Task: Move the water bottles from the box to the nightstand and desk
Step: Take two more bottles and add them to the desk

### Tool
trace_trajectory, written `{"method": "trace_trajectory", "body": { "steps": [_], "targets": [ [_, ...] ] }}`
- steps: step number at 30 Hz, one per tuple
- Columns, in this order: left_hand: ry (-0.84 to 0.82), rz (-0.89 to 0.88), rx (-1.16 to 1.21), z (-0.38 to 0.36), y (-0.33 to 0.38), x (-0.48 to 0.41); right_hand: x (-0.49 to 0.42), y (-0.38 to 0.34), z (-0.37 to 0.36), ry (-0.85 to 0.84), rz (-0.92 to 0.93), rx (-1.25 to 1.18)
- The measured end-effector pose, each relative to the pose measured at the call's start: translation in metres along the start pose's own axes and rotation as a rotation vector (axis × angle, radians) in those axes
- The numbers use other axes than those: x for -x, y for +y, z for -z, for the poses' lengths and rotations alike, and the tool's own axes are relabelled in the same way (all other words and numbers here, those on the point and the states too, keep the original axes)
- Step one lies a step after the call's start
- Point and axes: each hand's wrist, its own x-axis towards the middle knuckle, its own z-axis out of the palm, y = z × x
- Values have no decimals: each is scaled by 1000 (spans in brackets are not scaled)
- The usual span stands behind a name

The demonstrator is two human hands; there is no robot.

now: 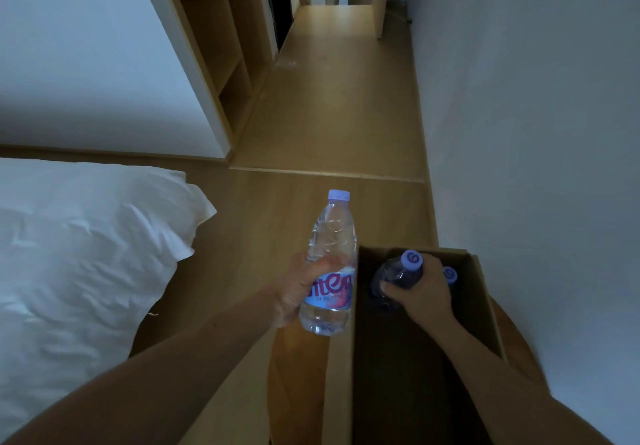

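Observation:
My left hand [300, 288] grips a clear water bottle [330, 257] with a lilac cap and blue label, held upright just left of the cardboard box [483, 309]. Inside the open box, my right hand [420, 294] is curled around the shoulder of a second bottle [401, 273], whose lilac cap points up. The cap of a third bottle [450, 274] shows behind my right hand at the box's far end. The rest of the box interior is dark.
The box rests on a round wooden surface [294, 375] at the lower middle. A bed with a white pillow [86, 243] fills the left. A white wall runs along the right. Wooden floor [332, 115] leads ahead past open wooden shelves [221, 46] toward a doorway.

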Motion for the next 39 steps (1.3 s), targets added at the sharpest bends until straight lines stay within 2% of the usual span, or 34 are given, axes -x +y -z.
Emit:
{"method": "trace_trajectory", "body": {
  "steps": [3, 8, 12, 17, 20, 24, 31, 39],
  "targets": [
    [2, -16, 11, 2, 12, 5, 1, -29, 27, 43, -19, -323],
    [-45, -9, 12, -2, 46, 15, 32, -96, 81, 166, 61, -774],
    [-68, -71, -16, -15, 70, 24, 62, -137, 109, 186, 99, -1013],
    [-250, -109, -96, -39, 86, 45, 109, -147, 136, 270, 137, -949],
    [-297, -108, -119, -60, 88, 58, 139, -142, 148, 343, 138, -902],
    [-349, -80, -161, -86, 77, 79, 185, -133, 160, 379, 27, -975],
    [-438, -118, -307, -142, 42, 133, 282, -110, 183, 536, -92, -919],
    [-701, -149, -445, -224, 7, 196, 408, -98, 216, 871, -204, -906]
  ]
}}
